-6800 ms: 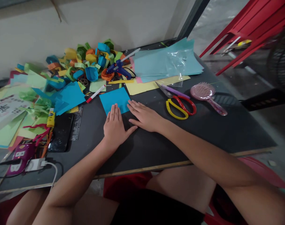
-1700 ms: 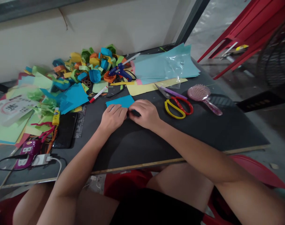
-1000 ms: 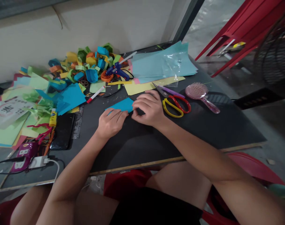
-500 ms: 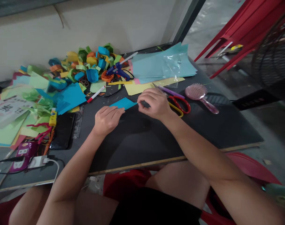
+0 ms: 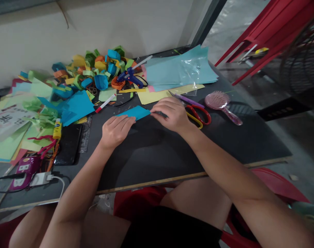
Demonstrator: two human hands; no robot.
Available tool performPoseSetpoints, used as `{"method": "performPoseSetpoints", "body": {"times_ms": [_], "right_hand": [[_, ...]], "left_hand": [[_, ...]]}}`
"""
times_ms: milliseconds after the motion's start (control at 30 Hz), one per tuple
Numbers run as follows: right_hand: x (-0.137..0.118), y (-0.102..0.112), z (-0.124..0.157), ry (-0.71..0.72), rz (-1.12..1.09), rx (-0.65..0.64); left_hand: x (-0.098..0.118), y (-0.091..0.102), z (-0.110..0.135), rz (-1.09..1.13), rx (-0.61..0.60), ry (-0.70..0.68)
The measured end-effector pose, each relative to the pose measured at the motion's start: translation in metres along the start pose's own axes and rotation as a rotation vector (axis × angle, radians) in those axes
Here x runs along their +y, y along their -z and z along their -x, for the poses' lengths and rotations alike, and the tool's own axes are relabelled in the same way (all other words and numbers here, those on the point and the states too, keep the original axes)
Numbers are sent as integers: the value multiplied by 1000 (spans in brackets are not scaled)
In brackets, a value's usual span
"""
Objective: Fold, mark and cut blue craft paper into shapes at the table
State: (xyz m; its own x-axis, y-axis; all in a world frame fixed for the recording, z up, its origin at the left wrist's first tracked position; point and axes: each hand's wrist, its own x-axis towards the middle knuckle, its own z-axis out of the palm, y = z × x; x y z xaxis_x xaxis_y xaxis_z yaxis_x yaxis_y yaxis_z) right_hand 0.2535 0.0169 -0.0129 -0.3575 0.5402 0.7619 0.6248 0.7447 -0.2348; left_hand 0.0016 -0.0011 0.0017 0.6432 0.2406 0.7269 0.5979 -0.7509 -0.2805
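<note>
A folded blue paper (image 5: 136, 112) lies on the dark table (image 5: 172, 148) in front of me. My left hand (image 5: 115, 129) rests on its near left part, fingers together and flat, pressing it down. My right hand (image 5: 172, 113) is at the paper's right corner, fingers curled and pinching the corner against the table. The part of the paper under my left fingers is hidden.
Yellow and red scissors (image 5: 198, 115) lie just right of my right hand, a pink hairbrush (image 5: 222, 103) beyond. A heap of coloured paper pieces (image 5: 94, 72), a blue glue gun (image 5: 131, 76) and light blue sheets (image 5: 177, 70) sit at the back. A phone (image 5: 67, 143) lies left.
The blue sheet has been folded to a narrower shape. My right hand has slid right along its edge to the right corner; my left hand stays pressing the left part.
</note>
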Motion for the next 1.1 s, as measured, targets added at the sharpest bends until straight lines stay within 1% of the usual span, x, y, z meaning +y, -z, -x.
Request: {"method": "performPoseSetpoints", "body": {"times_ms": [233,400,467,567,700,800,867,967,1000,1100], "right_hand": [[0,-1,-1,-39,-34,-21],[1,2,-3,-4,-48,-7],[0,3,-4,9,-36,2],[-2,4,-3,-11,-11,-3],[-1,2,0,-71,18,-45],[-1,3,0,-57,71,-65],[-6,3,-1,-26,115,-93],[-22,-1,-2,44,145,-136],[-28,-4,-2,75,144,-125],[-44,-12,0,122,148,-12]], "left_hand": [[-6,1,-3,-26,13,-23],[-8,0,-2,-11,-16,-40],[-7,0,-1,12,-21,-36],[-5,-1,1,41,-28,0],[-3,-2,2,62,-34,18],[-3,-3,3,64,-38,16],[-2,-3,3,70,-54,17],[4,-2,0,56,-63,8],[8,-1,-2,31,-58,1],[19,1,-8,-52,-34,-15]]}}
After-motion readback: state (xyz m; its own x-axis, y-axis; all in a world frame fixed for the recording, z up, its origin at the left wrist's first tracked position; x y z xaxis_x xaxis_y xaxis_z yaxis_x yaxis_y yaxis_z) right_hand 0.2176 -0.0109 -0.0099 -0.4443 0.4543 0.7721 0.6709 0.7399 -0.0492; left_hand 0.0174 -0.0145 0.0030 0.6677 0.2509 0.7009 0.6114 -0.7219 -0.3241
